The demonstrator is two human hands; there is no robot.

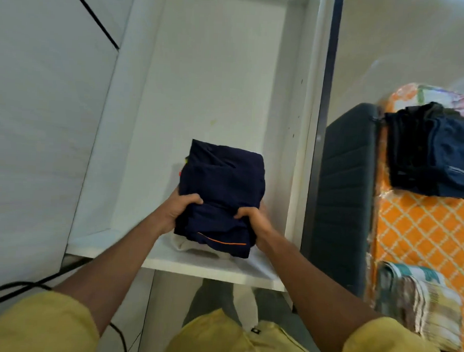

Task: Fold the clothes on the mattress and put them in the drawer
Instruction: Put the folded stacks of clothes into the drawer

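Navy stack (220, 194): folded, gripped by left hand (177, 209) and right hand (253, 220), over shelf (211, 269) front edge.
Advice: probably slide it back squarely, keeping folds pinned.
Mattress (420, 229): dark pile (431, 155) waited.

The folded navy garment (221, 186) is matt, creased cloth. The white shelf (195, 267) looks smooth and faintly glossy. The orange mattress (420, 232) wears shiny plastic wrap.

Soft even indoor light; wide-angle edge bending; right side motion-blurred
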